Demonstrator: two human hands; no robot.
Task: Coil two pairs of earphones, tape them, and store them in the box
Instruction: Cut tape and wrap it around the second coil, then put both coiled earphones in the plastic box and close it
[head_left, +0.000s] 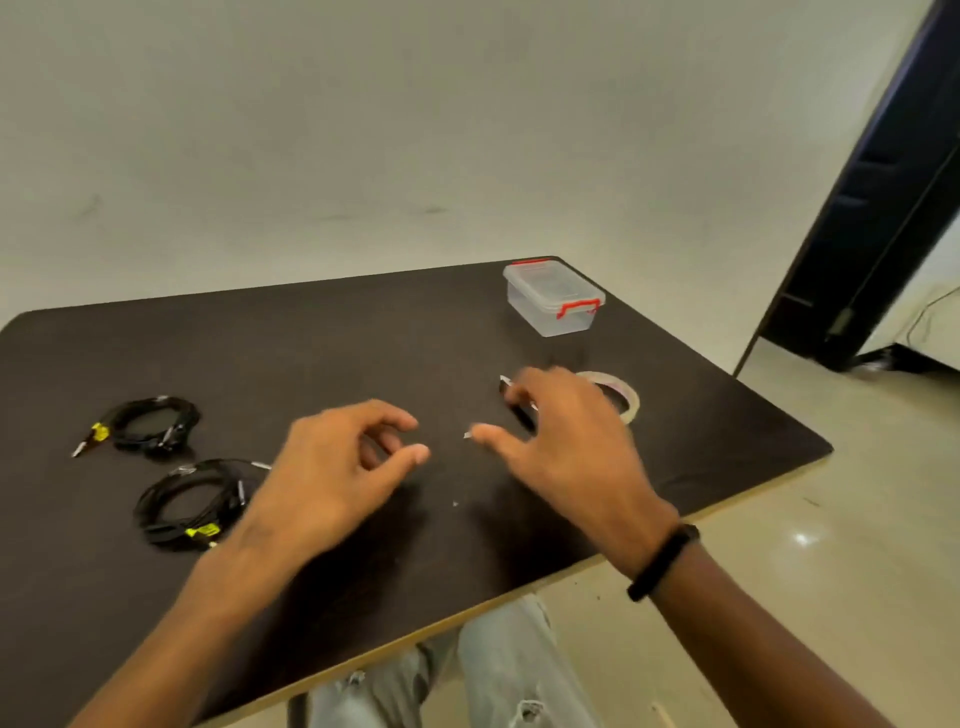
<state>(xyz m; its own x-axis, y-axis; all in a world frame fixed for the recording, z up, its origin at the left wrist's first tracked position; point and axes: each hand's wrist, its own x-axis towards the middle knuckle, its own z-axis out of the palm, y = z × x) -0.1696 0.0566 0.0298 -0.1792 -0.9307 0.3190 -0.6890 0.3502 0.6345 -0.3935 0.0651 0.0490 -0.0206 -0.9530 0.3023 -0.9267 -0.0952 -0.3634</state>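
A dark brown table (363, 338) with a pale edge stands against an off-white wall (363, 130). Past its far right corner a dark door (893, 208) leans across the view above a glossy beige floor (831, 519). Below the near edge, light grey ripped jeans (498, 670) show.

The right hand (566, 441) is smeared by motion blur, and it hides most of the dark slim object (519, 410) beneath its fingers, so what that object is cannot be told. It also covers the near left part of the tape roll (621, 397) just beyond it. A tiny pale sliver (467, 434) at the right thumb tip is too small to identify. The left hand (332, 478) hides the near right edge of the nearer earphone coil (192, 504). Both forearms run off the bottom edge.
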